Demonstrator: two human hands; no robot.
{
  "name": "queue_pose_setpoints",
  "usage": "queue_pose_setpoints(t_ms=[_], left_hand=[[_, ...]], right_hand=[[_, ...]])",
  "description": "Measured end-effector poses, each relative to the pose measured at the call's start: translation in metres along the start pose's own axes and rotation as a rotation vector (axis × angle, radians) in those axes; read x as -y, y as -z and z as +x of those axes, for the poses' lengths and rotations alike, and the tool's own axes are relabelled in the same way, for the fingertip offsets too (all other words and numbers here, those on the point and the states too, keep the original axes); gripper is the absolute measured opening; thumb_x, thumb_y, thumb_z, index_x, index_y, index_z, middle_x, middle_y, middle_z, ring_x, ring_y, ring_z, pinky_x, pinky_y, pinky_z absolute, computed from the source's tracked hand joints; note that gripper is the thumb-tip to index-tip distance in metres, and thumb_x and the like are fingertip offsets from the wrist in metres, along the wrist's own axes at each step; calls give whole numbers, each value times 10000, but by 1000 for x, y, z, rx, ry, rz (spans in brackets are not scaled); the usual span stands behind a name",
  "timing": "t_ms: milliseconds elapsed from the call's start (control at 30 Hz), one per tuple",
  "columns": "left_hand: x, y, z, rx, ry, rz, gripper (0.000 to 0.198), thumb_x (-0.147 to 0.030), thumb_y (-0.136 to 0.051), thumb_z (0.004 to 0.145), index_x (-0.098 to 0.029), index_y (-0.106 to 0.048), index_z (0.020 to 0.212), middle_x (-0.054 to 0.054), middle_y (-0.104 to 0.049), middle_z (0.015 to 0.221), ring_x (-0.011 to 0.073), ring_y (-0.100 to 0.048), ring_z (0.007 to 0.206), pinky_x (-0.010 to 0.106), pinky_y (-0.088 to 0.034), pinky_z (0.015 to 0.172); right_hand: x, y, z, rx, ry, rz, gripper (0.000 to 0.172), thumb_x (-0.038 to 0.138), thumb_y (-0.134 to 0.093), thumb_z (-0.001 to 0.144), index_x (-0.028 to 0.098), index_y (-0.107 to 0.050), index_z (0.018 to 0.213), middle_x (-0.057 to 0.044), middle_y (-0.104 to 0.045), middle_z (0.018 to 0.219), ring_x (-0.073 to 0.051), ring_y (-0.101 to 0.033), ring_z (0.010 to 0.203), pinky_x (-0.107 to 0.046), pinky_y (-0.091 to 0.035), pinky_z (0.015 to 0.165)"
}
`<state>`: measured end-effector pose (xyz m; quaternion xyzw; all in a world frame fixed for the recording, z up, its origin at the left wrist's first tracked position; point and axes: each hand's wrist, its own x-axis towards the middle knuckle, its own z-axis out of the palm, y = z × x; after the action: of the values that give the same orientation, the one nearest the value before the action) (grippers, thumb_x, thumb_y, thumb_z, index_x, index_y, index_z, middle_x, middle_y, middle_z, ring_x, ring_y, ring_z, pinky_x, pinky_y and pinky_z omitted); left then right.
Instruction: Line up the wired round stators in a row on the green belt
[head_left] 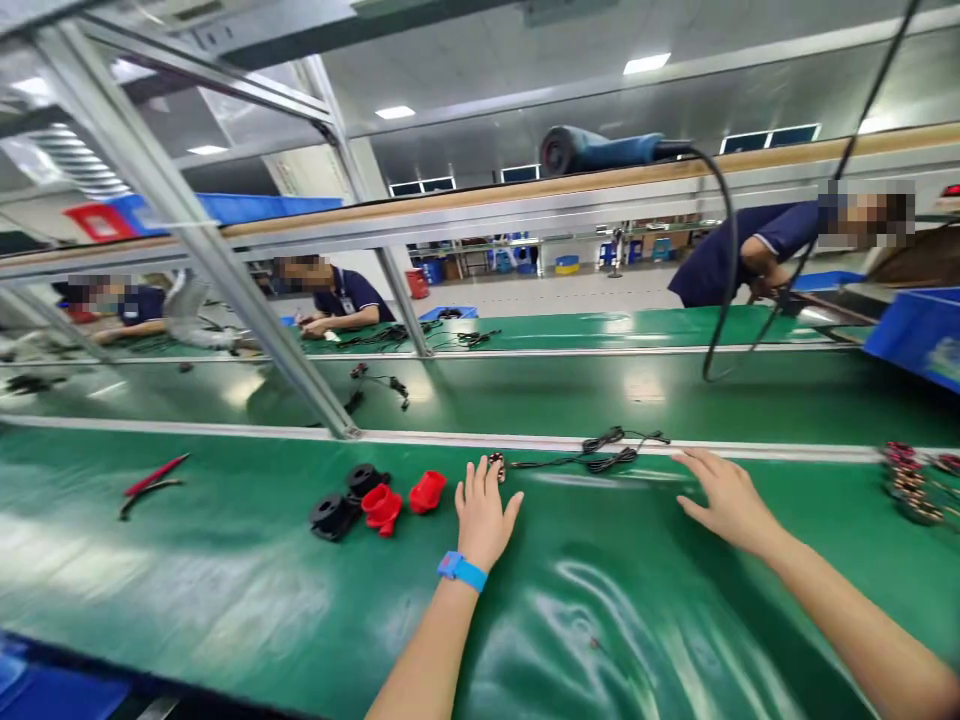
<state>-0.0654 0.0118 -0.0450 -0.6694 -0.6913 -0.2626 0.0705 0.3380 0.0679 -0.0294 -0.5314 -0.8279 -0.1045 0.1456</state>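
Note:
My left hand [482,512] lies flat on the green bench mat [225,590], fingers stretched out and holding nothing; a blue wristband [462,571] is on its wrist. Its fingertips reach a small wound coil [496,464] with black wires [611,449] trailing right along the mat's far edge. Just left of the hand sit two red plastic parts [405,499] and two black bobbins [346,498]. My right hand [726,498] rests open on the mat, fingers pointing left toward the wire bundle, touching nothing else.
Red-handled pliers [154,481] lie at the left. Several wound coils [911,482] sit at the right edge. A conveyor belt [570,395] runs beyond, with metal frame posts [225,270], a hanging cable [724,280], a blue bin [915,335], and three people working opposite.

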Motion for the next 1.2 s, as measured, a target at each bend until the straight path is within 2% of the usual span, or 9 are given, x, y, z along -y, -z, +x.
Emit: queue_pose_setpoints(t_ms=[133, 200, 267, 367, 567, 767, 900, 1033, 1200], left_hand=[[27, 1, 20, 84, 87, 8, 278, -310, -566, 964, -178, -565, 1210, 119, -423, 1501, 353, -245, 1459, 564, -281, 1151], [29, 0, 29, 151, 25, 2, 182, -274, -620, 936, -205, -593, 1102, 77, -555, 1379, 322, -344, 1416, 521, -318, 1134], [31, 1, 37, 206, -37, 1, 128, -248, -638, 926, -207, -593, 1039, 59, -637, 1230, 292, -432, 1354, 476, -354, 1102], [38, 7, 48, 263, -114, 13, 112, -234, -652, 917, -186, -590, 997, 71, -646, 1135, 280, -531, 1221, 440, -401, 1026], [25, 20, 54, 440, -396, -26, 172, -251, -759, 845, -191, -613, 914, 30, -610, 1184, 220, -580, 1037, 375, -447, 933], [-49, 14, 18, 583, -710, -144, 194, -306, -731, 878, -212, -616, 1003, 37, -578, 1211, 217, -556, 1041, 400, -419, 962], [-85, 13, -5, 615, -815, -198, 173, -322, -675, 918, -210, -596, 1023, 52, -570, 1216, 231, -553, 1007, 432, -420, 940], [-94, 15, -20, 587, -875, -195, 183, -327, -673, 916, -211, -577, 1021, 58, -557, 1229, 227, -558, 971, 427, -442, 908], [-91, 22, -32, 587, -903, -208, 166, -296, -659, 924, -217, -561, 1032, 68, -528, 1293, 235, -564, 992, 432, -449, 912]], right_hand=[[63, -23, 86, 230, 53, -131, 795, 29, -484, 757, 221, -343, 1516, -48, -278, 1585, -249, -216, 1470, -463, -232, 1189], [77, -28, 114, 289, 55, -153, 879, -56, -464, 705, 224, -331, 1528, -68, -316, 1567, -262, -251, 1456, -475, -251, 1172], [83, -30, 131, 327, 71, -161, 817, -66, -476, 705, 219, -433, 1470, -106, -488, 1438, -292, -411, 1353, -497, -303, 1125], [82, -22, 131, 351, 113, -179, 452, 50, -556, 763, 137, -642, 1197, -152, -622, 1148, -330, -540, 1147, -487, -379, 1026], [42, 15, 54, 421, 83, -140, 243, 148, -480, 855, 130, -596, 1068, -108, -628, 1049, -251, -608, 953, -336, -473, 768], [-22, 54, -78, 245, 7, -340, 385, 91, -418, 936, 188, -559, 1280, -62, -603, 999, -242, -598, 904, -333, -476, 651], [-35, 69, -150, 163, -38, -425, 419, 28, -416, 898, 169, -580, 1257, -58, -612, 1016, -217, -606, 848, -312, -475, 599], [-30, 67, -188, 92, -66, -449, 416, 22, -398, 898, 145, -611, 1233, -84, -625, 1060, -216, -615, 839, -312, -484, 639], [-22, 64, -195, -96, -65, -492, 314, 53, -468, 900, 131, -682, 1117, -102, -645, 999, -216, -591, 800, -308, -469, 703]])
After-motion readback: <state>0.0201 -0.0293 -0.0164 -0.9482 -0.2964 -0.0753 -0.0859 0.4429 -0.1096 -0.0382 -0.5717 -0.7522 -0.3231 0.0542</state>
